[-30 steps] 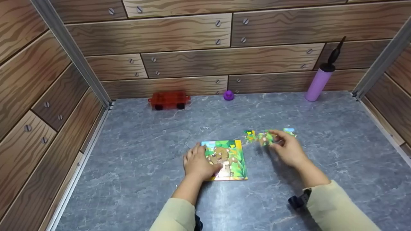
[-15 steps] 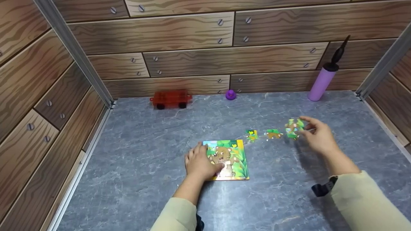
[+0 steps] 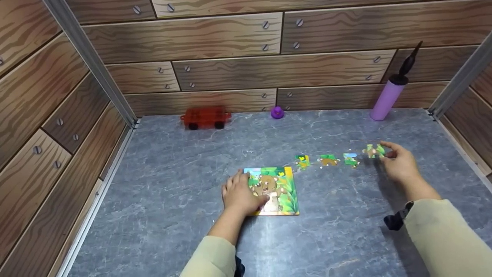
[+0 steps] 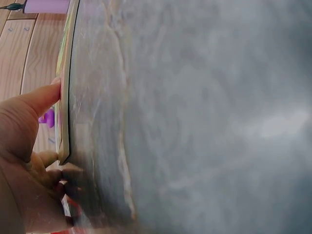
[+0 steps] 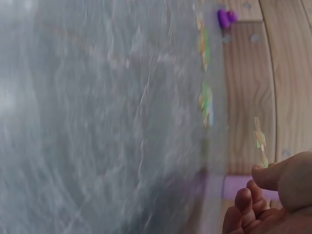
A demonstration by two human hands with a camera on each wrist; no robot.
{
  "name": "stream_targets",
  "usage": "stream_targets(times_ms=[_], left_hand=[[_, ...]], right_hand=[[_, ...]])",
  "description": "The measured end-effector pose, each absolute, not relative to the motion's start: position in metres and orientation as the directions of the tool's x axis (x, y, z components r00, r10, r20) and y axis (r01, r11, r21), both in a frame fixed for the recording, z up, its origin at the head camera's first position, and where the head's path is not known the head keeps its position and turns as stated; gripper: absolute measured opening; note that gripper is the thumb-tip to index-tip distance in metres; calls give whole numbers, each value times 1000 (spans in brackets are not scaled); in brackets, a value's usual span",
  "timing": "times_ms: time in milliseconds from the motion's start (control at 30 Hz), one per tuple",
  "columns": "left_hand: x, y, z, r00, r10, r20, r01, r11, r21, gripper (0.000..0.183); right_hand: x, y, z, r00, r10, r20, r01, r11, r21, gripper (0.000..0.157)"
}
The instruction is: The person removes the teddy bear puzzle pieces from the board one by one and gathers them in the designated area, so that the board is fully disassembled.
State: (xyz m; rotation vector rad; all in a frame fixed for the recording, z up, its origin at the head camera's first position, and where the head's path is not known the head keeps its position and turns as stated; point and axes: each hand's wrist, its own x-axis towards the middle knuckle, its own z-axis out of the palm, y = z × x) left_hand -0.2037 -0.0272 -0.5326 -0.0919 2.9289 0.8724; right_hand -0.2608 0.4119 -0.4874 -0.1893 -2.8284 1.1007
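Note:
My left hand (image 3: pixel 239 194) lies over the left side of a square jigsaw puzzle board (image 3: pixel 288 192) with a brown bear on it. Its thumb presses on the picture, and its other fingers rest along the left edge; the hand hides that part. Off to the right, my right hand (image 3: pixel 400 163) pinches a jigsaw piece (image 3: pixel 373 151) by its right side, seen nearly edge-on in the right wrist view (image 5: pixel 261 141). Left of that hand lie three more pieces in a row: a yellow-green one (image 3: pixel 303 162), a brown-and-green one (image 3: pixel 328 160) and a blue-and-green one (image 3: pixel 350 159).
Along the back wall stand a red see-through toy wagon (image 3: pixel 206 118), a small purple rubber duck (image 3: pixel 277 112) and a purple hand pump (image 3: pixel 388 98) with a black nozzle. Wood-patterned walls close in the grey table (image 3: pixel 173 173) at the back and sides.
The right hand first carried the piece rightward past the others, then went further right with a jigsaw piece, leaving the blue-and-green one uncovered on the table. The left hand stays on the board.

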Motion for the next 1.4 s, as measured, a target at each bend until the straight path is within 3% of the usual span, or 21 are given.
stream_targets(times_ms=[167, 600, 1000, 1400], left_hand=[[-204, -28, -532, -995, -25, -97, -74, 836, 543, 98], [-200, -29, -523, -994, -27, -108, -83, 821, 565, 95], [-198, -29, -522, -995, -30, -95, -79, 825, 560, 94], [-200, -30, -524, -995, -21, -100, -73, 834, 546, 96]], right_hand=[[-262, 420, -493, -982, 188, -27, 156, 711, -686, 55], [-266, 425, -509, -985, 172, -14, 142, 758, -636, 53], [-271, 425, -513, -979, 178, -95, 198, 759, -620, 56], [-275, 427, -514, -987, 148, -66, 159, 793, -588, 57]])
